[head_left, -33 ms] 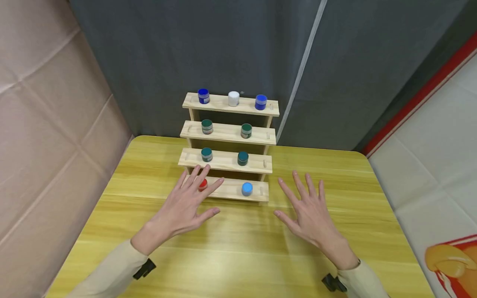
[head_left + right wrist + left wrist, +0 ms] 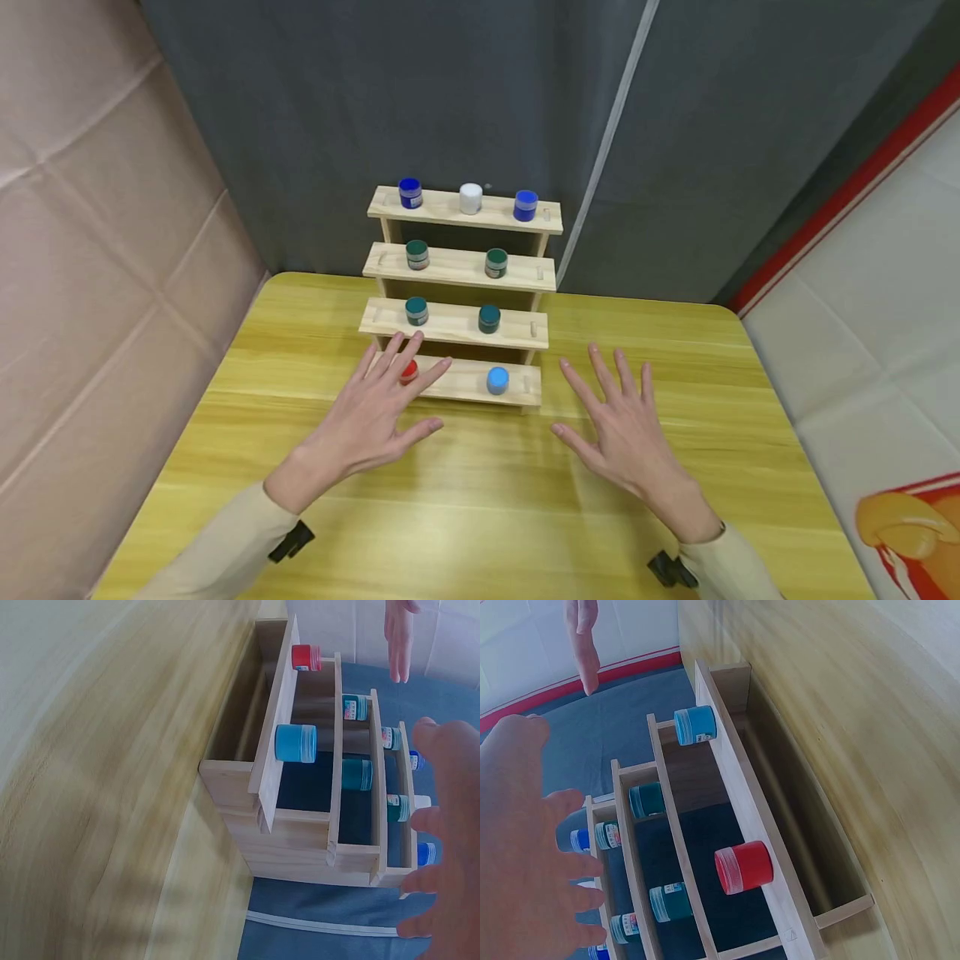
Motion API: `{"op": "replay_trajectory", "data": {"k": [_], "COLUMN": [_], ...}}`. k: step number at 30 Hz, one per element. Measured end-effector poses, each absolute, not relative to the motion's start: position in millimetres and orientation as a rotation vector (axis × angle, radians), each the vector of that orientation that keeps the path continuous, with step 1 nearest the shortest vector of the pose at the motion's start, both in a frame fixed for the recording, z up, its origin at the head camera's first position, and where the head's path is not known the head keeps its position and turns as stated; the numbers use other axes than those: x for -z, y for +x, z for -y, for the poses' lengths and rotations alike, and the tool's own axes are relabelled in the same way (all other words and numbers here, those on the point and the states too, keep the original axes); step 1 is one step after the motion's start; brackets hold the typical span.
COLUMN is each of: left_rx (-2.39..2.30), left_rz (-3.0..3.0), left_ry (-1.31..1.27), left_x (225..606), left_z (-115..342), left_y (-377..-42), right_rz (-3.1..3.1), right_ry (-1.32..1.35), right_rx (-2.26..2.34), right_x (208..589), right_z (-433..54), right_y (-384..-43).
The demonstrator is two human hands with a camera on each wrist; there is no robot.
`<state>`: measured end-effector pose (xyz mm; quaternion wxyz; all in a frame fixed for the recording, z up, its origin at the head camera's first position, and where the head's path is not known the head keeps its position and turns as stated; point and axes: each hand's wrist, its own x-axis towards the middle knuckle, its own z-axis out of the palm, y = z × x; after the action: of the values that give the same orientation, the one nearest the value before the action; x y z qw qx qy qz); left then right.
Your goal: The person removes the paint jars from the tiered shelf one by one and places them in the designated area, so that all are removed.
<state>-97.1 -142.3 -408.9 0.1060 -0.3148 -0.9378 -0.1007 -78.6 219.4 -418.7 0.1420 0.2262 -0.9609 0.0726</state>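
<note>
Left hand is being held above the table, back of hand up, fingers and thumb spread; in the head view the red jar is being partly covered by its fingers, while in the left wrist view a gap is being shown between hand and jar. Right hand is being held over the table just right of the rack, back up, fingers and thumb also spread. Red jar and light blue jar are being carried by the rack's lowest board, red toward the left end, light blue toward the right. Two teal jars are being carried by the next board up, two green jars by the one above. On the top board, a white jar is being flanked by two dark blue jars. Beige sleeves are being worn, a black clip being seen at each cuff. The rack is being backed by grey cloth.
</note>
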Motion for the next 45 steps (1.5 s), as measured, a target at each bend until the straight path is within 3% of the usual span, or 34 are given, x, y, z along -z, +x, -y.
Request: {"op": "replay_trajectory", "data": {"k": [22, 36, 45], "left_rx": [0.262, 0.449, 0.651], "left_rz": [2.796, 2.674, 2.588], "left_ry": [-0.902, -0.849, -0.695], "left_x": [401, 405, 415], "left_z": [147, 164, 176], "left_y": [-97, -104, -105], "right_rz": [2.709, 2.262, 2.206], "right_ry": [0.718, 0.834, 0.772], "right_rx": [-0.247, -0.536, -0.563], "right_x": [410, 394, 367], "right_z": [-222, -216, -206], "right_y": [-95, -151, -180]}}
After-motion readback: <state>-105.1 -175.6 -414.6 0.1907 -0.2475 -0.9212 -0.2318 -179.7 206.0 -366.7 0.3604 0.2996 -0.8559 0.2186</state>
